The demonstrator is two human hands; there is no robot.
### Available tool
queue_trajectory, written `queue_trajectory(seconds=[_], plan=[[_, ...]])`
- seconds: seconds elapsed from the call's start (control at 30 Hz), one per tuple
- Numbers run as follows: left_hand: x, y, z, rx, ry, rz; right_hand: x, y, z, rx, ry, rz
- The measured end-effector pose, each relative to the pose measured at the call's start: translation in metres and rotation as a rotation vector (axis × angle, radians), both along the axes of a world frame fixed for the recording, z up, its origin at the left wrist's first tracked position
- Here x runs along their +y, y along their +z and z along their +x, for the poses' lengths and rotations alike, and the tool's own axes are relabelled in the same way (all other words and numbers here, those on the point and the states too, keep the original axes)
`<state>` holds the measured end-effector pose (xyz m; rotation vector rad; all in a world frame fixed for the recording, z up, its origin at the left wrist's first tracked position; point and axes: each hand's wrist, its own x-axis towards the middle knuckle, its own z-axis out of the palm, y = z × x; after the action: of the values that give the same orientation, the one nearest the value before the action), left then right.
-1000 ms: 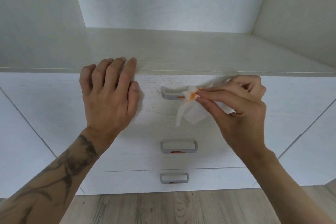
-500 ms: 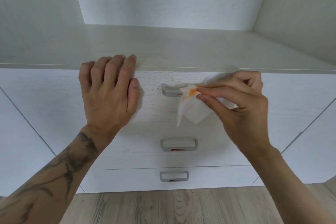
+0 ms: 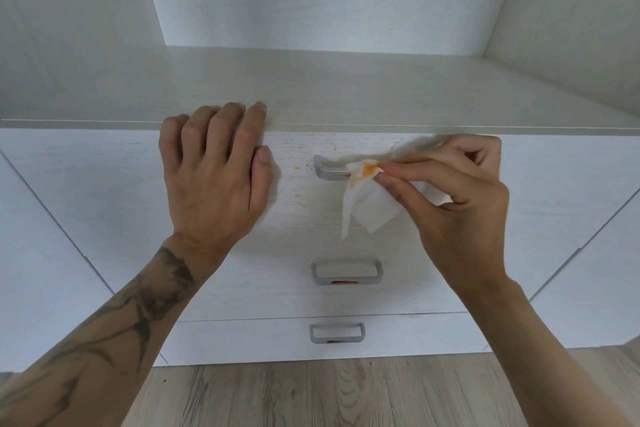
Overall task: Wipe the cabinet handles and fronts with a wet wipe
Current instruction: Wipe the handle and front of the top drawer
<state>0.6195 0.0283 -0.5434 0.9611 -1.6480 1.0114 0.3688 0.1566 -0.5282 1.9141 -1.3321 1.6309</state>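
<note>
A white cabinet has three stacked drawers, each with a grey metal handle. My right hand (image 3: pixel 453 194) pinches a white wet wipe (image 3: pixel 363 204), stained orange at its tip, against the right part of the top handle (image 3: pixel 327 170). Small orange specks dot the top drawer front (image 3: pixel 298 166) just left of that handle. My left hand (image 3: pixel 214 177) lies flat on the same drawer front, fingers curled over its upper edge. The middle handle (image 3: pixel 346 272) and bottom handle (image 3: pixel 336 333) each carry an orange-red smear on the lower bar.
An open shelf (image 3: pixel 346 87) with white side walls sits above the drawers. Plain white cabinet fronts (image 3: pixel 52 253) flank the drawers on both sides. Light wooden floor (image 3: pixel 311 395) runs below.
My right hand has slid the wipe a little along the top handle, and the orange stain on the wipe looks larger. My left hand has stayed in place.
</note>
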Motion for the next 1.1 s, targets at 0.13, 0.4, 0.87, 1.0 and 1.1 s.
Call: queue_trajectory(seconds=[0.13,0.4,0.87,1.0,1.1], plan=[[0.000,0.001,-0.001,0.002,0.001,-0.009,-0.005,0.009,0.011,0.086,0.053,0.008],[-0.002,0.000,-0.001,0.001,0.003,-0.024,0.000,0.012,0.016,0.109,-0.082,-0.035],[-0.001,0.000,-0.001,0.003,-0.006,-0.011,-0.007,0.008,0.040,0.093,-0.116,-0.086],[-0.001,-0.001,-0.001,-0.002,0.006,-0.011,-0.001,0.005,0.034,0.020,-0.125,-0.046],[-0.001,0.000,-0.001,0.000,0.000,-0.013,-0.009,0.011,0.053,0.030,-0.105,-0.021]])
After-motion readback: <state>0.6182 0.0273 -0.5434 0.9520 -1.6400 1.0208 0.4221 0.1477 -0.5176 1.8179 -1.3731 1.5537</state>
